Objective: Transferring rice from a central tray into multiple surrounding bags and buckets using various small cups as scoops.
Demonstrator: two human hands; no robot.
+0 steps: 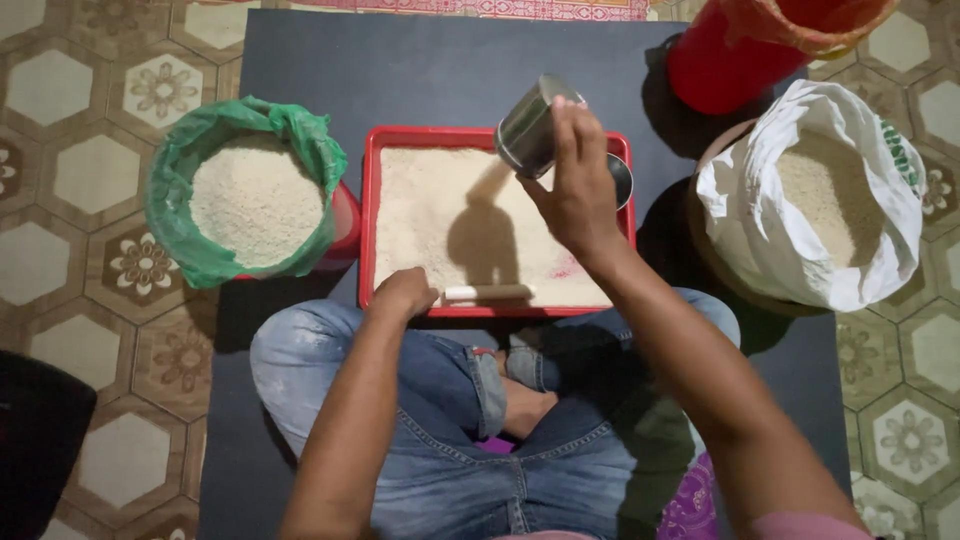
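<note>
My right hand (578, 190) grips a steel cup (530, 128), tipped over the far right part of a red tray (368, 215), and rice pours from it onto the rice spread in the tray. My left hand (403, 293) rests closed on the tray's near rim, by the end of a pale stick (490, 292) lying along the near edge on the rice. I cannot tell whether the fingers hold that stick.
A red bucket lined with green plastic (185, 235) holds rice at left. A white sack (765, 230) of rice stands open at right. A red container (715, 65) sits far right. A dark mat (420, 70) covers the patterned floor tiles; my crossed legs in jeans are below.
</note>
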